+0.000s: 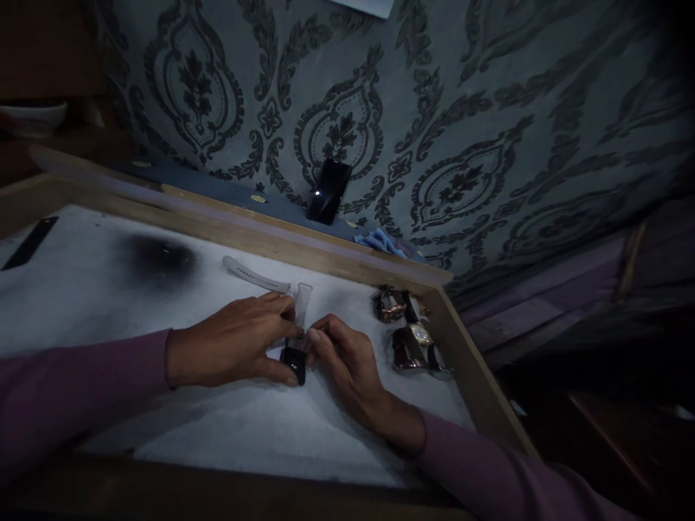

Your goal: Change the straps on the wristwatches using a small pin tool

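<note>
A small black smartwatch face lies on the white surface between my hands. My left hand grips it, with the thumb on its lower edge and the fingers bent over the strap above. Pinched fingers of my right hand meet at the watch's right side; what they hold, if anything, is too small to make out. A pale translucent strap piece runs up from the fingers. Beyond my left hand lies another light strap with a row of holes, curved at its far end.
Several wristwatches stand at the right inside the wooden frame around the white surface. A dark phone leans against the patterned wall behind, near a blue cloth. A black strip lies far left.
</note>
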Tool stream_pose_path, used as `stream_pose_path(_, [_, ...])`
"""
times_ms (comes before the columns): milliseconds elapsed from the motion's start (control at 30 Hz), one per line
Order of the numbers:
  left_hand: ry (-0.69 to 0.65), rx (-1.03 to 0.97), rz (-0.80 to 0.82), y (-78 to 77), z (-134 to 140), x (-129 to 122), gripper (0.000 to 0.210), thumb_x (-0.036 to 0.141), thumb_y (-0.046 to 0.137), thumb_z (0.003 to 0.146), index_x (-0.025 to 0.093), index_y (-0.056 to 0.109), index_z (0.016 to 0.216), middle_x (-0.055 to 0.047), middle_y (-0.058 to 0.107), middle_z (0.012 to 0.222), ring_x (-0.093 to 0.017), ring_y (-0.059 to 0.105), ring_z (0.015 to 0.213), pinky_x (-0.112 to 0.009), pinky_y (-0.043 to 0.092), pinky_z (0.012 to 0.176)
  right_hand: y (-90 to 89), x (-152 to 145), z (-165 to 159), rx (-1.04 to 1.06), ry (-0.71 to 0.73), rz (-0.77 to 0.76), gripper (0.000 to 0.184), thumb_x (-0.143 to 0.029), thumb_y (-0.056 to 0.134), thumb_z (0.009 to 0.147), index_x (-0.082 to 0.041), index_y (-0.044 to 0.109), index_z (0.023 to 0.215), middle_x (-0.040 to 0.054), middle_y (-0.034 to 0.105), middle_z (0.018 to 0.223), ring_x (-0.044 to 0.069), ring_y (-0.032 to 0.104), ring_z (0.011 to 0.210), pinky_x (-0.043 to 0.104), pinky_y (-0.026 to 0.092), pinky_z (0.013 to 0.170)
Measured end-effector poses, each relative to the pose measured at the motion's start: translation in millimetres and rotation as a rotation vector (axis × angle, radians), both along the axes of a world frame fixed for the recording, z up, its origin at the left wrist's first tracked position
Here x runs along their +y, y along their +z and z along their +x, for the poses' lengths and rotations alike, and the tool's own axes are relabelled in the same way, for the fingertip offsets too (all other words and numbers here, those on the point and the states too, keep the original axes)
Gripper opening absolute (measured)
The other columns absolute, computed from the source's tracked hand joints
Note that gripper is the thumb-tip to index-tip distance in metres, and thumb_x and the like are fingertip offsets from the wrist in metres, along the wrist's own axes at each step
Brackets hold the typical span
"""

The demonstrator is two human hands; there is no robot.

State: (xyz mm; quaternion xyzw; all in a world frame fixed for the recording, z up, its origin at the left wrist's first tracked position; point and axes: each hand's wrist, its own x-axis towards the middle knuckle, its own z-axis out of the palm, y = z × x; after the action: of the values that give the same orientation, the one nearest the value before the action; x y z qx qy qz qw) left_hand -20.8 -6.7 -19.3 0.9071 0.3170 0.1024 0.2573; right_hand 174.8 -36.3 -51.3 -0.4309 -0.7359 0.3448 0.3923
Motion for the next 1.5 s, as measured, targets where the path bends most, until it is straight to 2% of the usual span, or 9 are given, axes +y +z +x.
stream_pose_path(300, [-0.013, -0.023, 0.006, -1.0, -0.7, -0.2, 0.026, 0.039, 0.075, 0.08, 0.022, 0.067, 0.098, -0.002, 0.056, 0.101, -0.02, 0.053, 0.095, -0.028, 0.041, 0.076, -0.8, 0.4, -0.3, 0.009, -0.012, -0.005, 0.033, -0.041, 0.046, 0.097, -0.019, 0.056, 0.074, -0.0013, 0.058, 0.058, 0.012, 0.055, 0.053, 0.024, 0.043, 0.054])
stream_pose_path(533, [-0.006, 0.023, -0.023, 2.8, 0.4, -0.4, 0.028, 0.037, 0.075, 0.08, 0.021, 0.068, 0.101, -0.002, 0.056, 0.101, -0.021, 0.053, 0.098, -0.029, 0.041, 0.078, -1.1, 0.8, 0.2, 0.017, -0.014, -0.026, 0.031, -0.037, 0.047, 0.097, -0.019, 0.055, 0.074, -0.0013, 0.058, 0.059, 0.012, 0.055, 0.054, 0.024, 0.043, 0.056])
stream_pose_path(800, [-0.012, 0.011, -0.019, 1.9, -0.5, -0.8, 0.028, 0.039, 0.074, 0.08, 0.021, 0.069, 0.101, -0.002, 0.056, 0.101, -0.021, 0.053, 0.097, -0.029, 0.041, 0.079, -2.5, 1.5, -0.6, 0.053, -0.002, -0.056, 0.034, -0.043, 0.047, 0.097, -0.019, 0.057, 0.075, -0.0012, 0.058, 0.06, 0.012, 0.056, 0.054, 0.024, 0.044, 0.055])
stream_pose_path(1267, [-0.025, -0.039, 0.016, -1.5, -0.8, 0.2, 0.027, 0.04, 0.074, 0.081, 0.022, 0.068, 0.1, -0.002, 0.057, 0.101, -0.021, 0.054, 0.097, -0.029, 0.042, 0.078, -3.4, 2.0, -0.1, 0.04, 0.006, -0.054, 0.032, -0.039, 0.048, 0.097, -0.019, 0.056, 0.073, -0.0013, 0.057, 0.06, 0.011, 0.054, 0.054, 0.024, 0.043, 0.054])
stream_pose_path(1500, [-0.021, -0.021, -0.006, 1.7, -0.4, -0.3, 0.026, 0.037, 0.074, 0.081, 0.022, 0.068, 0.101, -0.002, 0.058, 0.103, -0.021, 0.053, 0.101, -0.029, 0.042, 0.081, -2.0, 1.9, -2.8, 0.146, -0.018, -0.087, 0.035, -0.043, 0.05, 0.095, -0.019, 0.057, 0.071, -0.0008, 0.058, 0.063, 0.011, 0.054, 0.055, 0.024, 0.045, 0.054])
